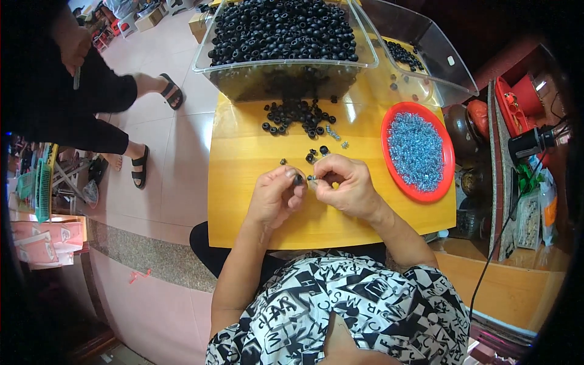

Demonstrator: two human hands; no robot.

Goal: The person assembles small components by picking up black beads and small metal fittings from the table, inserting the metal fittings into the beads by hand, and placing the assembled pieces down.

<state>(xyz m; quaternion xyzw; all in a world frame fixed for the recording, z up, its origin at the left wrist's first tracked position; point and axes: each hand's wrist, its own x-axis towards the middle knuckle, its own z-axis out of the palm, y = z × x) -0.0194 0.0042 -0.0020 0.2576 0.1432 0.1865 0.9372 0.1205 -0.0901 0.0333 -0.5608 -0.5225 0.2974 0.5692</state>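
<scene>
From here I see the left hand [275, 193] pinching a small, rounded black part [297, 180] above the yellow surface [240, 137]; beside it, the right hand [350, 187] pinches a tiny piece [312, 178], details unclear.

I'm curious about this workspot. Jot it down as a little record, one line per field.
Left hand: pinching a round black piece
Right hand: pinching a tiny piece, too small to identify
Surface: yellow table
Far side: clear bin heaped with hollow black parts
Right side: red plate covered with small silvery-blue pieces
Loose parts: black ones scattered before the bin
Bystander: person wearing sandals, standing left of the table
</scene>
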